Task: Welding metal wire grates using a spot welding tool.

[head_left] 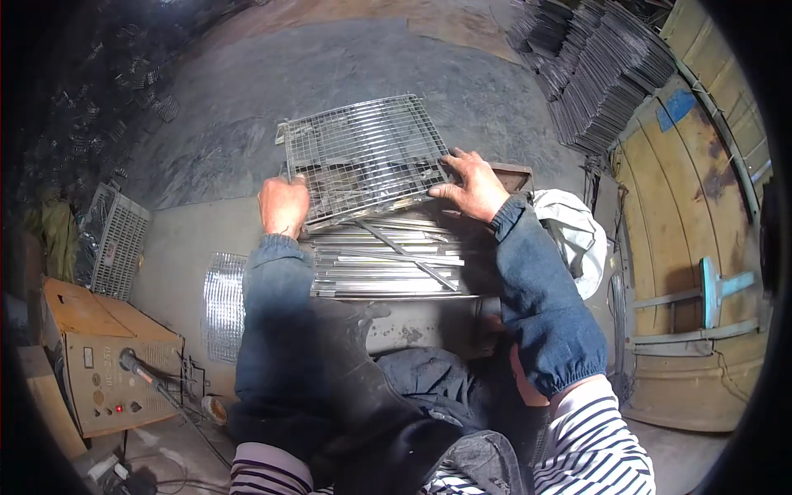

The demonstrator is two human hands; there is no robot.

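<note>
A rectangular wire grid panel (363, 136) is held up in front of me, its far edge tilted away. My left hand (283, 206) is closed round its near left corner. At the right edge, my right hand (474, 186) grips the panel between thumb and fingers. Just below the panel lies a pile of thin metal strips (379, 268), mostly lengthwise left to right, with one strip set diagonally across them. What lies directly under the panel is partly hidden by its wires.
On the left stand an orange-topped welding machine (124, 371) with a cable, a stack of wire mesh (224, 305) and a grey plastic crate (120, 243). A white sack (573, 235) is at right, beside a yellowish metal panel (685, 206). Stacked wire panels (606, 78) rise at far right.
</note>
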